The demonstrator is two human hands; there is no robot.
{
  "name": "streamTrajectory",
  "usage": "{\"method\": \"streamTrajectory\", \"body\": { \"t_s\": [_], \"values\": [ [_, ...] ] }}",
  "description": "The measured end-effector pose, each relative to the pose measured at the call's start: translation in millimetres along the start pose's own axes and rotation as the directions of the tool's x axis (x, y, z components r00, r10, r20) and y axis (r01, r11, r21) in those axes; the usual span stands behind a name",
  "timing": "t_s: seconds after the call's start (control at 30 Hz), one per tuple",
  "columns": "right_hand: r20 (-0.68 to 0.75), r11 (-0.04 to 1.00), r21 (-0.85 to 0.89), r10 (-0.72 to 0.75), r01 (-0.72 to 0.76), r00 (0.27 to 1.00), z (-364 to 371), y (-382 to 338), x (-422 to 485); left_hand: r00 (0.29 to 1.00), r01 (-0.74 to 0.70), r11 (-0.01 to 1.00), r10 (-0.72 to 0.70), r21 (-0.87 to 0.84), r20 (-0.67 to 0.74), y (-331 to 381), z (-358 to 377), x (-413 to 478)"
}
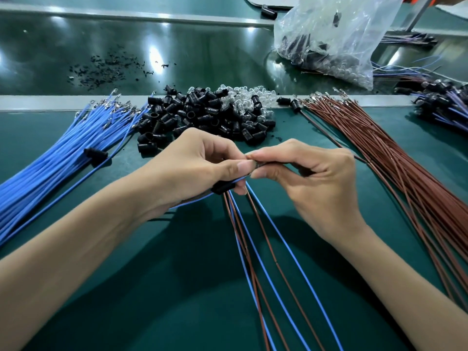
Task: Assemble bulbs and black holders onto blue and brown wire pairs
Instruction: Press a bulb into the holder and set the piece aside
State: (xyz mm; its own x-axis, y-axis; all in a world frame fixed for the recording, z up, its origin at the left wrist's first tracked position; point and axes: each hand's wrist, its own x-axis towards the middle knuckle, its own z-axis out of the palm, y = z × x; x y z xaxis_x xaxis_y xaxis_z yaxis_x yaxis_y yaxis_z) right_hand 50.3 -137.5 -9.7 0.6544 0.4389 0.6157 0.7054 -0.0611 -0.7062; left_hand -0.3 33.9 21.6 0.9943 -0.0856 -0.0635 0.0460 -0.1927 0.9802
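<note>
Green work mat (177, 287), left hand (200, 163) gripping thin blue-brown wire pairs (277, 263), right hand (321, 178) pinching their tips

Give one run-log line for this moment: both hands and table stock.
left hand: grips black holder and wire pairs | right hand: pinches a dark wire | stock: blue wires, holders, bulbs, brown wires

My green bench (192, 287) carries blue wires (63, 153) left, brown wires (395, 158) right. Black holders (177, 117) and bulbs (243, 97) lie heaped between them. The far specks (106, 69) may be scraps.
</note>
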Motion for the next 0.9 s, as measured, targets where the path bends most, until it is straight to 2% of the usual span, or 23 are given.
{"method": "streamTrajectory", "body": {
  "t_s": [0.1, 0.27, 0.43, 0.57, 0.9],
  "values": [
    [0.020, 0.999, 0.045, 0.002, -0.003, 1.000, -1.1, -0.5, 1.3, 0.997, 0.072, 0.993, -0.069, -0.090, 0.038, -2.9, -1.0, 1.4],
    [0.057, 0.999, -0.042, -0.011, 0.013, 0.998, 0.5, -1.0, 1.7, 0.985, 0.155, 0.987, -0.150, -0.049, 0.088, -1.0, -3.2, 1.2],
    [0.004, 0.998, -0.062, -0.010, 0.010, 1.000, -0.5, -0.6, 4.5, 0.981, 0.172, 0.982, -0.163, -0.084, 0.100, 2.1, -2.3, 2.7],
    [-0.014, 0.998, -0.069, -0.007, 0.006, 1.000, -2.3, -0.4, 5.5, 0.991, 0.133, 0.981, -0.134, -0.143, 0.003, 2.7, -0.8, 3.4],
    [0.038, 0.997, 0.018, 0.076, -0.077, 0.996, -3.2, -2.3, 4.0, 0.990, 0.143, 0.981, -0.143, -0.127, 0.012, -1.6, -5.5, 3.9]
  ]
}}
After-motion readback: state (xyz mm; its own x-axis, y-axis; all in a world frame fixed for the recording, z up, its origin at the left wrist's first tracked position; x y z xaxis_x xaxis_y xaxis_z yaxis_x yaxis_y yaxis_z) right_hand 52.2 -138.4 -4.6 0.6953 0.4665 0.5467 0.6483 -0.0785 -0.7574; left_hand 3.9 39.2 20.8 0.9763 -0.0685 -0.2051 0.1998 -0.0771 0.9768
